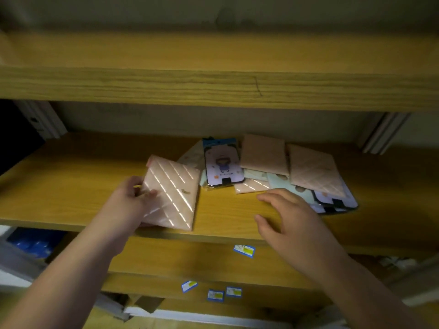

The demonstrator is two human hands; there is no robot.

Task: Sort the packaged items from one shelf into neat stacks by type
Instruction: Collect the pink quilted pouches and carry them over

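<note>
- Done: my left hand (133, 193) pinches one pink packet (171, 193), set apart left of the mixed pile (273, 172).
- Left: the pile remains unsorted; my right hand (292, 219) hovers beside it, fingers spread, empty.

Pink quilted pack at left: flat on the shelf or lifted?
Lifted at one edge: the pink quilted pack, pinched by the left hand, tilts above the shelf.

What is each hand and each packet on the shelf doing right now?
Left hand: fingers grip the pink striped packet.
Pink striped packet: held, near edge resting at the shelf front.
Right hand: open, fingers spread, holding nothing.
Cartoon card packet: lying on the loose pile.
Two tan packets: lying side by side on the pile.
Mint packet: partly buried.
</note>
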